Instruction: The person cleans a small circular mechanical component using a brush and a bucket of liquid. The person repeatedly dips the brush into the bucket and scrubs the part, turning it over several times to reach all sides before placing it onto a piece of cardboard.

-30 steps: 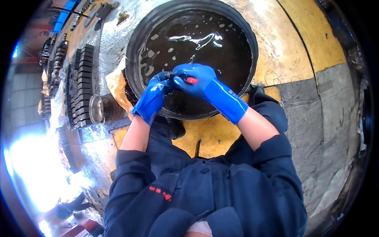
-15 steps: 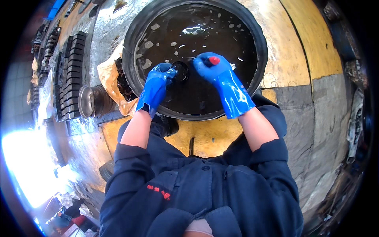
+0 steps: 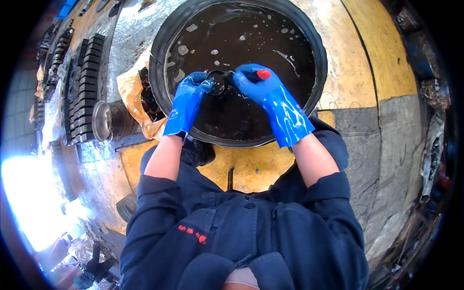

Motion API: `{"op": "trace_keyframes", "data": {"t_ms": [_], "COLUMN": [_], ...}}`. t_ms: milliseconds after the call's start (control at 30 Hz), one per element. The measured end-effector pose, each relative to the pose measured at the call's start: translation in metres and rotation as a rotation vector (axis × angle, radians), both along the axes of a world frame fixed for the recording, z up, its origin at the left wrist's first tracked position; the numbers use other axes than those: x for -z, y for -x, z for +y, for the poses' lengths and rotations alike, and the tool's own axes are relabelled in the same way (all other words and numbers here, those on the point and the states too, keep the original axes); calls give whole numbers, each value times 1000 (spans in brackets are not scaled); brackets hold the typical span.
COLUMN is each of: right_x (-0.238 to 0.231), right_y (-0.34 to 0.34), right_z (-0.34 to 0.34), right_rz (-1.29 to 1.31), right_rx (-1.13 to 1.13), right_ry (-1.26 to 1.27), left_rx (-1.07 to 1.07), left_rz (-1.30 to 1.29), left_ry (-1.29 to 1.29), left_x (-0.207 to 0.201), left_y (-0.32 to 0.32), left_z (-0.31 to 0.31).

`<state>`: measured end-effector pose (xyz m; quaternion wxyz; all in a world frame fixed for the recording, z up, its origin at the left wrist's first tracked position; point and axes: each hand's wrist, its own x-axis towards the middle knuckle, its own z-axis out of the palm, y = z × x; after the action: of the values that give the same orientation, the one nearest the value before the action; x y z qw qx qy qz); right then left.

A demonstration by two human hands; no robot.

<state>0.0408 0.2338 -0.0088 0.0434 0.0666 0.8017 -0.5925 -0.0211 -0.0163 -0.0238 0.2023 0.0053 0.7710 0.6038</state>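
Both my hands wear blue rubber gloves over a wide black tub of dark liquid with pale floating flecks. My left hand is closed on the edge of a round, black, wet ring-shaped part, low over the liquid. Closed around a dark handle with a red end, my right hand is close beside the part. The working end of that tool lies toward the ring, mostly hidden by my fingers and the dark background, so its kind cannot be made out.
Left of the tub, a torn tan bag holds dark parts, with a metal cylinder beside it. Farther left stand rows of black ribbed blocks. A dark round piece lies on the worn yellow-and-grey floor near my left side.
My right hand has shifted slightly left, bringing the tool up against the ring-shaped part. The part has risen and tilted a little. The flecks and glints on the liquid have moved.
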Motion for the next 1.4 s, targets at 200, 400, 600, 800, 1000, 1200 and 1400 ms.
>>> {"op": "trace_keyframes", "data": {"t_ms": [200,400,600,800,1000,1200,1400], "right_x": [17,37,26,34,47,13,31], "right_y": [4,8,-25,-9,-5,3,2], "right_z": [-7,-2,3,3,5,-8,-8], "right_rz": [124,-361,-251,-262,-259,-187,-139], "right_rx": [94,264,258,111,-51,-451,-339], "right_ry": [-120,238,486,287,102,-933,-965], "left_rx": [16,-17,-94,-177,-2,536,577], "left_rz": [8,101,142,-28,-102,1023,484], "left_ry": [30,-10,-53,-256,-221,510,472], "left_x": [-7,9,6,4,4,3,11], "left_y": [-4,-3,-4,5,-4,4,-12], "left_z": [11,21,15,7,36,29,28]}}
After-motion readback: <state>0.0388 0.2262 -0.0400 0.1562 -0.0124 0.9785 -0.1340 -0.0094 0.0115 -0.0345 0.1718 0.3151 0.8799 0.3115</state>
